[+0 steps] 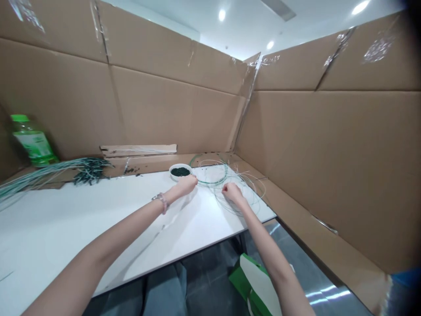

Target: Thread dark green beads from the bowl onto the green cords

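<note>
My left hand [188,184], with a bracelet [161,202] on its wrist, is closed just beside a small white bowl [171,174]. Small dark beads or pellets [180,171] fill much of the bowl. To the right, my right hand [233,193] has its fingers pinched together over loose loops of thin pale wire [255,189]. A green wire coil [211,182] lies between and behind my hands. Whatever either hand grips is too small or too hidden to make out.
Tall cardboard walls [174,105] enclose the white table [131,232] at the back and right. On the left lie a bundle of pale green strands [49,168] with dark ends and a green-capped bottle [34,142]. Below sits a green-and-white box or bag [241,278].
</note>
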### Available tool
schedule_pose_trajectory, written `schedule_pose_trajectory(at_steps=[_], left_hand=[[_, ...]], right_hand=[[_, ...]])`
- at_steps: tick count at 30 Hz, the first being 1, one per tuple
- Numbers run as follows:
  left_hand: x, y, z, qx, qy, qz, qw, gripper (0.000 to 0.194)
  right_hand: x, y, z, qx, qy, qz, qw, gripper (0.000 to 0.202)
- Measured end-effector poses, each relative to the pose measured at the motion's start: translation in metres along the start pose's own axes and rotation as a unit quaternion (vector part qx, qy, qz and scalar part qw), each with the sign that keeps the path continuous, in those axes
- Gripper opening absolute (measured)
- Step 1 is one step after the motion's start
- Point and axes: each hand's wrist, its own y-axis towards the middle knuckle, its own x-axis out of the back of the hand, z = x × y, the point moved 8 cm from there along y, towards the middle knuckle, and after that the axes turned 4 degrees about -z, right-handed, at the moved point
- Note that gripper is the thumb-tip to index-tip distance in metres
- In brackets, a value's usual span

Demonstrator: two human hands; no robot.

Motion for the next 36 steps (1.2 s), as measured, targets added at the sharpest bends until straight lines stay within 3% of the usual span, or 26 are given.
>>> schedule_pose_trajectory(at_steps=[3, 7, 12, 15, 20, 25, 30, 33, 36], left_hand=[[-0.033, 0.028, 0.007, 0.024, 0.055, 0.047, 0.997, 0.033], [-0.055, 0.045, 0.012, 0.021, 0.105, 0.073, 0.992, 0.035], [-0.065, 0.048, 0.012, -0.023, 0.137, 0.075, 0.987, 0.036], [-0.059, 0.046, 0.009, -0.055, 0.137, 0.066, 0.987, 0.023], [-0.030, 0.050, -0.006, -0.110, 0.096, 0.054, 0.988, 0.022], [0.025, 0.076, -0.027, -0.122, 0.044, 0.031, 0.991, 0.022], [0.083, 0.111, -0.062, -0.147, -0.005, -0.005, 0.989, 0.019], [0.111, 0.128, -0.085, -0.176, -0.037, -0.032, 0.983, 0.020], [0.134, 0.137, -0.098, -0.187, -0.062, -0.069, 0.978, 0.023]], right_hand=[[0.001, 0.001, -0.007, -0.004, -0.032, -0.004, 0.999, 0.028], [0.007, -0.003, -0.014, 0.020, -0.066, -0.007, 0.998, 0.029], [0.020, -0.009, -0.017, 0.037, -0.088, -0.018, 0.995, 0.028], [0.035, -0.011, -0.021, 0.039, -0.073, -0.023, 0.996, 0.027], [0.059, -0.006, -0.034, 0.044, 0.011, -0.007, 0.999, 0.028], [0.088, 0.010, -0.051, 0.012, 0.176, 0.035, 0.984, 0.029], [0.148, 0.017, -0.054, 0.000, 0.356, 0.027, 0.934, 0.024], [0.186, 0.016, -0.042, 0.008, 0.443, -0.004, 0.896, 0.028], [0.212, 0.015, -0.024, 0.014, 0.499, -0.015, 0.867, 0.034]])
